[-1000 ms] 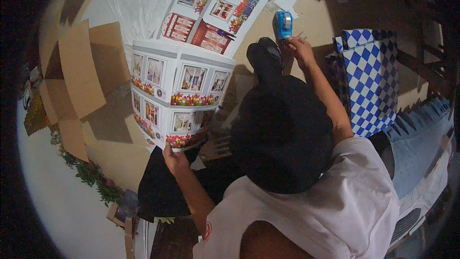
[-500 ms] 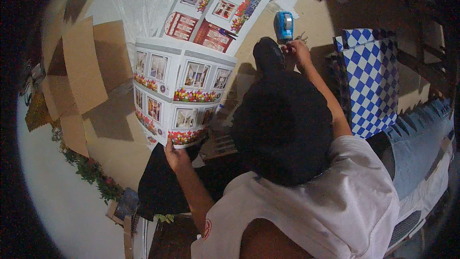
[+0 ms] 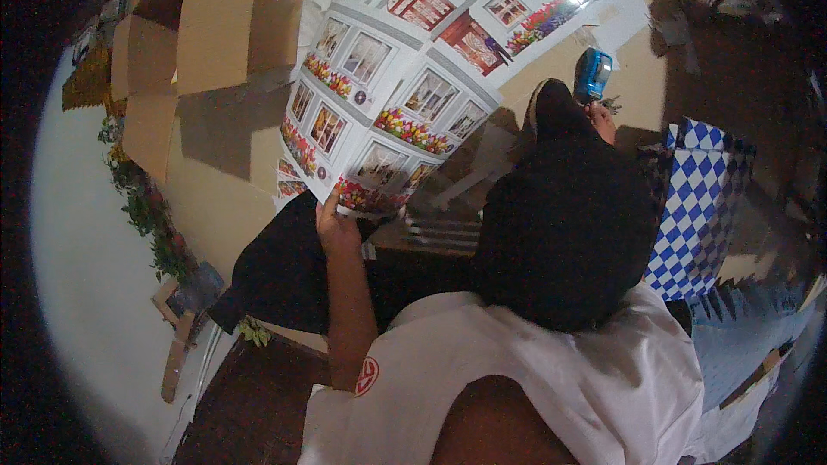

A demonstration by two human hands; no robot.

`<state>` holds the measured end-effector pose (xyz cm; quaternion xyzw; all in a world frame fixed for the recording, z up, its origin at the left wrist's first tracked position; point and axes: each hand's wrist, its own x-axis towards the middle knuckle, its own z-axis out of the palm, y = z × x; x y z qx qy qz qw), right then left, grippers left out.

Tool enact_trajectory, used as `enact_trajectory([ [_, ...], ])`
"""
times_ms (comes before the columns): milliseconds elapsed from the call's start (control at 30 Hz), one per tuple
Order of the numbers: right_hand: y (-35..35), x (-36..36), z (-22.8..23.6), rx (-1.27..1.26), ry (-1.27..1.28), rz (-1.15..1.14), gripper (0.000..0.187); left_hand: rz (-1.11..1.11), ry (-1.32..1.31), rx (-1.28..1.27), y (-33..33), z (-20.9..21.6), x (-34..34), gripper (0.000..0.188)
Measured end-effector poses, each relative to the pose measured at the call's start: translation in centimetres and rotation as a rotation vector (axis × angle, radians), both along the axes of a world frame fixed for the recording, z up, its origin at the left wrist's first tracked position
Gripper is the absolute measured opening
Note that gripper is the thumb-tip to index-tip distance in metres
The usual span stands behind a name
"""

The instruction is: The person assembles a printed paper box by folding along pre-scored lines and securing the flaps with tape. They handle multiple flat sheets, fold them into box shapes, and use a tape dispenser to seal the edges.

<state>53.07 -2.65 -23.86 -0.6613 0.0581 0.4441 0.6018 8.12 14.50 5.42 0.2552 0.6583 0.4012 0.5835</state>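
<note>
My left hand grips the lower edge of a folded glossy paper sheet, printed with white house fronts, windows and tulips. The sheet stands raised and creased down its middle. Beyond it, a similar printed sheet with red doors lies spread out. My right hand is partly hidden behind my raised knee. Its curled fingers are at the near end of a blue tape dispenser. A small metallic object, too small to name, lies beside those fingers.
Open cardboard boxes stand at the left, above a strip of greenery. A blue-and-white checked bag stands at the right, near light-blue denim. My black-trousered knee rises in the middle.
The view has turned, so the scene sits rotated clockwise. My left hand still holds the sheet. My right forearm, visible before, is now hidden behind my knee, with the hand still at the dispenser.
</note>
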Motion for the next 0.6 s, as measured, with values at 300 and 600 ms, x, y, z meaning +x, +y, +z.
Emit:
enact_trajectory([
  [300,0.4,1.2,-2.5,-0.096,-0.103,0.128,0.027,0.185,-0.069,-0.058,0.2,-2.3,-1.6,0.038],
  [600,7.9,5.3,6.9,0.041,-0.228,0.305,0.029,0.157,-0.034,0.192,-1.8,-2.4,-1.7,0.033],
])
